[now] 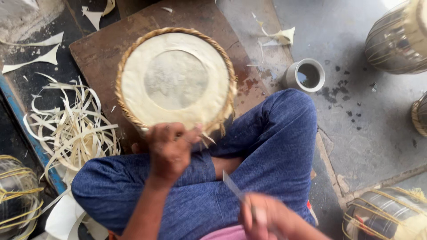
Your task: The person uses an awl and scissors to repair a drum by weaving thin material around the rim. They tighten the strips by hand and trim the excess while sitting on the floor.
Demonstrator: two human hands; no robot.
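head view: left hand point(169, 151) clamped on near rim of round braided drum head point(174, 80); right hand point(267, 218) fisted around thin blade point(233, 186), over blue-trousered knees point(249, 151).

I see soft, even daylight, brightest far right of my right hand point(267, 218), which is motion-blurred; shadows faint; frame edges bow slightly.

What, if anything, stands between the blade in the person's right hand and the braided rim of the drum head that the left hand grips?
Nothing visible blocks it. The blade in the right hand points up over the blue-trousered leg toward the drum head. Only open air above that leg separates them. The left hand grips the near rim, just left of that line.
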